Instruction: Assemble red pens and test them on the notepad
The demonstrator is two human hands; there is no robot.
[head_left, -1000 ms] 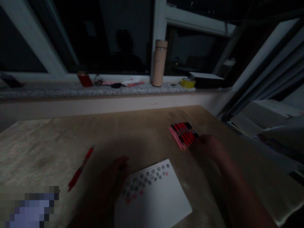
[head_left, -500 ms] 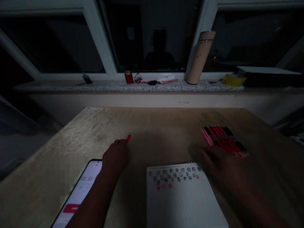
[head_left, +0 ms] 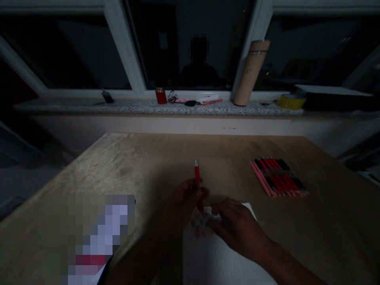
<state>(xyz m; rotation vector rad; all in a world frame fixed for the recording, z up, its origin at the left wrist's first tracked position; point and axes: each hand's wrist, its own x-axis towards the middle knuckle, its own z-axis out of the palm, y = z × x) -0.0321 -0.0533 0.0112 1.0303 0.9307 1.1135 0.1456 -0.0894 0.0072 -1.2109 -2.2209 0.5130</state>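
My left hand (head_left: 187,198) is closed round a red pen (head_left: 197,174), held nearly upright with its silver tip pointing away from me. The pen's lower end hangs over the top of a spiral notebook (head_left: 225,257). Close to that lower end, my right hand (head_left: 237,223) has its fingers curled over the notebook; whether anything is between them is hidden. Small dark and red round marks show on the page, partly covered by both hands. To the right lies a row of red, black and pink pens (head_left: 279,178).
A phone (head_left: 101,237), blurred out, lies at the left by my forearm. On the stone windowsill (head_left: 136,107) stand a wooden-looking cylinder (head_left: 251,75), a small red jar (head_left: 160,96) and a roll of yellow tape (head_left: 291,102).
My left hand has brought the red pen right, from the table beside the phone to above the notebook. My right hand has moved left, away from the row of pens to the notebook.
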